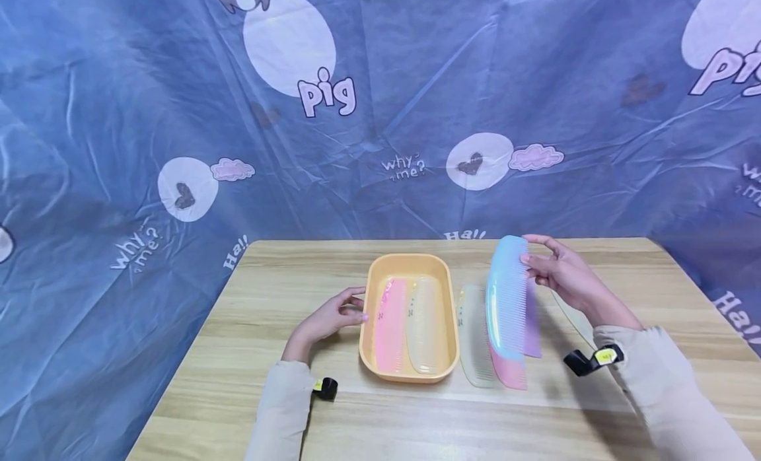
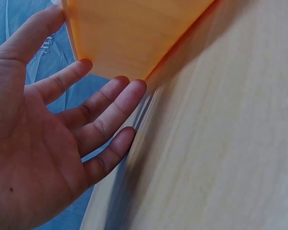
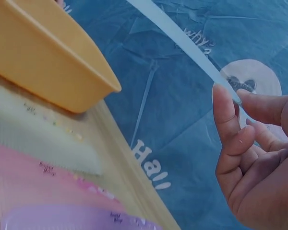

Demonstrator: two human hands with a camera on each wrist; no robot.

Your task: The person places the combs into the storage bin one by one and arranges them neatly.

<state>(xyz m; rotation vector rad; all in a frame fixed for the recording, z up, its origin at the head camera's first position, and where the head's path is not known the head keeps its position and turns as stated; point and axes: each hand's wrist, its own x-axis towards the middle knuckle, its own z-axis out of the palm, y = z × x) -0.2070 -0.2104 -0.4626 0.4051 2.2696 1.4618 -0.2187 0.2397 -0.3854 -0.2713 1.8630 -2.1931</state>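
My right hand [image 1: 561, 273] pinches a light blue comb [image 1: 504, 302] at its toothed edge near the top, raised off the table. In the right wrist view the comb [image 3: 182, 40] shows edge-on between thumb and fingers. My left hand [image 1: 329, 319] touches the left side of a yellow-orange plastic tray [image 1: 410, 379]. Its thumb lies at the rim, and the fingers of the left hand [image 2: 62, 124] are loosely extended along the wall. Inside the tray lie a pink comb [image 1: 390, 329] and a whitish translucent comb [image 1: 423, 329].
Right of the tray, a pale greenish comb [image 1: 473, 335], a pink comb [image 1: 510, 374] and a purple comb [image 1: 532, 325] lie on the wooden table [image 1: 250, 329], partly hidden by the blue one. Another pale comb [image 1: 573, 316] sits under the right forearm. A blue printed cloth [image 1: 380, 117] hangs behind.
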